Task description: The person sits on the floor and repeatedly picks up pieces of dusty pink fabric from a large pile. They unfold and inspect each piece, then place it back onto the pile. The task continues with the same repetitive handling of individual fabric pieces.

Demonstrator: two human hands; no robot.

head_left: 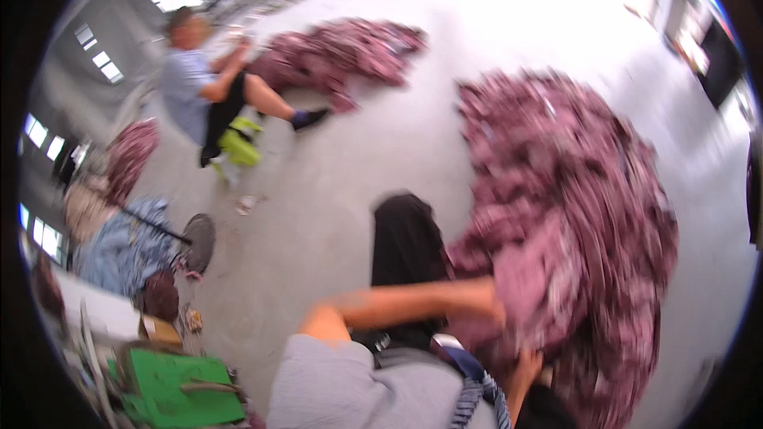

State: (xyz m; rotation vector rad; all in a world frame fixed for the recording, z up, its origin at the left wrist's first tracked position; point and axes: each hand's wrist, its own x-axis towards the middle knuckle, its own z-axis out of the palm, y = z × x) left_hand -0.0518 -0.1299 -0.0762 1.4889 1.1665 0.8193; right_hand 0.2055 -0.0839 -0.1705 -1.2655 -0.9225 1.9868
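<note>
A large heap of mauve garments (580, 167) lies on the floor at my right, against my legs. My left hand (481, 299) reaches across my body to a lighter mauve garment (534, 282) at the near side of the heap. Motion blur smears its fingers, so their grip does not show. Lower and closer to me, my right hand (528, 369) has its fingers closed on the near part of the same mauve cloth. A dark blue striped strip of cloth (477, 385) hangs down my front.
At the far left a person (187, 83) sits on a yellow-green stool (240, 143) beside another mauve heap (350, 52). Blue cloth (131, 242), a round dark disc on a pole (200, 244) and a green panel (179, 385) are on the left.
</note>
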